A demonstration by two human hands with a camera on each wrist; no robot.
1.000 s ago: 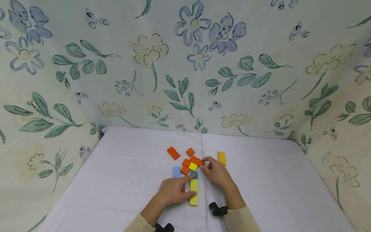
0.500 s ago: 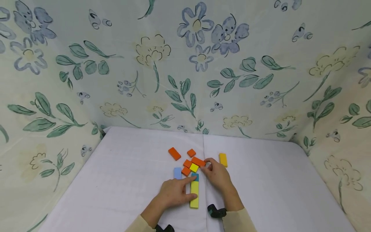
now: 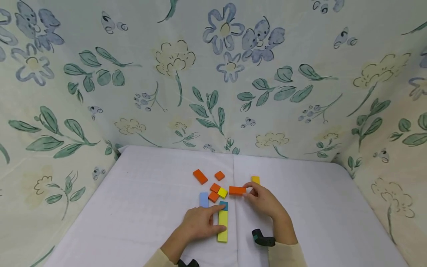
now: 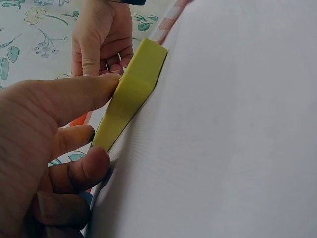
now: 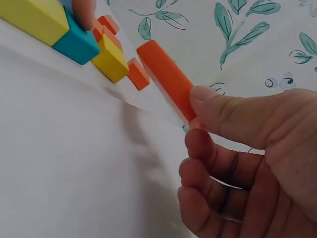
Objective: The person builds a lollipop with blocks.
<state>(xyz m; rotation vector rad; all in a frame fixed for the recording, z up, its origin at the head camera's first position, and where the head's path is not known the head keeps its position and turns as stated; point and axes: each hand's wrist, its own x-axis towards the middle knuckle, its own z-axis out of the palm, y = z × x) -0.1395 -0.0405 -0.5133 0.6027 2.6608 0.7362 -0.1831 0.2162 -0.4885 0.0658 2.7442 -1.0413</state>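
My right hand [image 3: 265, 200] pinches one end of a long orange block [image 3: 237, 191] between thumb and fingers; the right wrist view shows it tilted in that pinch. With the index finger on a teal block [image 3: 225, 204] and the thumb on a long yellow-green block [image 3: 222, 219], my left hand [image 3: 198, 222] rests beside the two, which stand end to end. Just beyond the teal block, a small yellow block [image 3: 222, 193] touches two small orange blocks, one farther back [image 3: 215, 187] and one nearer [image 3: 214, 196]. A light blue block [image 3: 204, 199] lies beyond my left hand.
On the white-covered table [image 3: 150, 185], another long orange block [image 3: 200, 177] and a small orange block [image 3: 219, 175] lie farther back. A yellow block [image 3: 255, 180] is partly hidden behind my right hand. Floral cloth [image 3: 213, 92] hangs around the table.
The right hand has shifted right, taking the long orange block away from the small yellow block and turning it. The left hand keeps its place, its two blocks slightly nearer.
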